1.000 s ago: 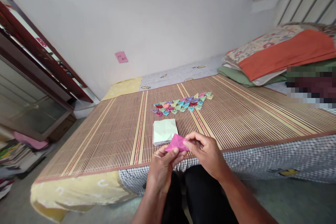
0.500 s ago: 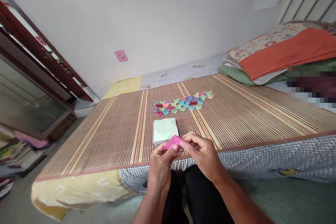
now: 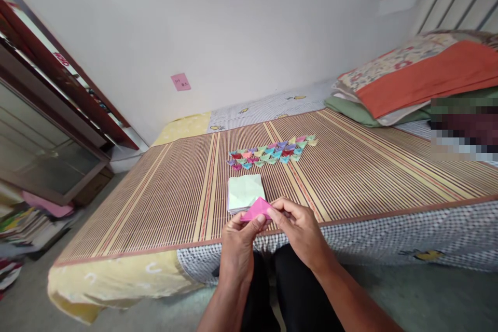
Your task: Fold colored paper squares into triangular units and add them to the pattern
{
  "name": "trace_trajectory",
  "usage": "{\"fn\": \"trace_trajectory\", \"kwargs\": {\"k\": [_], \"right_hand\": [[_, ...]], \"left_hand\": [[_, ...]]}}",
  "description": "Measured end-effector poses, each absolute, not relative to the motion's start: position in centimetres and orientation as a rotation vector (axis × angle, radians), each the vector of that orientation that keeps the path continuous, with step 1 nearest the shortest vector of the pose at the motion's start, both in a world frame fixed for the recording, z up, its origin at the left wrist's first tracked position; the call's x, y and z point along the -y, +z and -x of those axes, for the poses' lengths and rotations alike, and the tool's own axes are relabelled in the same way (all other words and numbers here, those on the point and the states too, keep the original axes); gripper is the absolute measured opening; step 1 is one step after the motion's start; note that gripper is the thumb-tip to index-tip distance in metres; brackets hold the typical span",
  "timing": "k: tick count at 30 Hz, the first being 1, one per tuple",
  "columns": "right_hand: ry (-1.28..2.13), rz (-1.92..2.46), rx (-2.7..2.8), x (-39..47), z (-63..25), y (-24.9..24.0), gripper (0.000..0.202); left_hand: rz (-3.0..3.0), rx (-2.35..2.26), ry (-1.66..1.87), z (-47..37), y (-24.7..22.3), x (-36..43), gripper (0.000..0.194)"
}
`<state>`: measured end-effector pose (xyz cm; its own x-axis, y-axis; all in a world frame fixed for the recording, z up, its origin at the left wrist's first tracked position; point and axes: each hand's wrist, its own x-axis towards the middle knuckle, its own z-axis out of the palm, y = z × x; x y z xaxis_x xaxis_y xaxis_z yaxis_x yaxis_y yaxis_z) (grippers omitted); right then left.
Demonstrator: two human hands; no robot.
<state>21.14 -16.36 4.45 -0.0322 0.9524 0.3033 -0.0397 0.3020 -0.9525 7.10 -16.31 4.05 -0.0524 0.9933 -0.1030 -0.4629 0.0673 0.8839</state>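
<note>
A folded pink paper (image 3: pixel 257 209) is pinched between both my hands just over the near edge of the bed. My left hand (image 3: pixel 239 249) grips its left side with thumb and fingers. My right hand (image 3: pixel 299 231) presses on its right side with the fingertips. Right behind the pink paper a stack of square sheets (image 3: pixel 244 193), pale green on top, lies on the striped bamboo mat (image 3: pixel 350 171). Farther back, several small folded paper shapes (image 3: pixel 272 153) in many colours sit in tidy rows.
Pillows and an orange cloth (image 3: pixel 420 80) are piled at the right end of the bed. A dark wooden glass-fronted cabinet (image 3: pixel 46 129) stands at the left, with books (image 3: pixel 19 225) heaped on the floor. A pink note (image 3: pixel 180 82) sticks to the white wall.
The pink paper went from a wider, opened shape to a flatter, narrower fold. Both hands drew closer together and a little toward the mat edge.
</note>
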Motion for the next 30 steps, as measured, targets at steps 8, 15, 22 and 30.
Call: {"fn": "trace_trajectory", "kwargs": {"k": [8, 15, 22, 30], "right_hand": [[1.046, 0.914, 1.219, 16.0, -20.7, 3.6, 0.026], [1.181, 0.942, 1.148, 16.0, -20.7, 3.7, 0.026], [1.193, 0.953, 1.144, 16.1, -20.9, 4.1, 0.030], [0.965, 0.931, 1.078, 16.1, -20.8, 4.2, 0.024]], "left_hand": [[-0.867, -1.004, 1.477, -7.1, 4.5, 16.7, 0.028], [-1.039, -1.011, 1.500, -6.6, 5.0, 16.8, 0.032], [-1.280, -1.049, 1.491, -6.1, 5.7, 16.8, 0.025], [-1.188, -1.089, 1.578, -6.6, 6.4, 17.2, 0.012]]}}
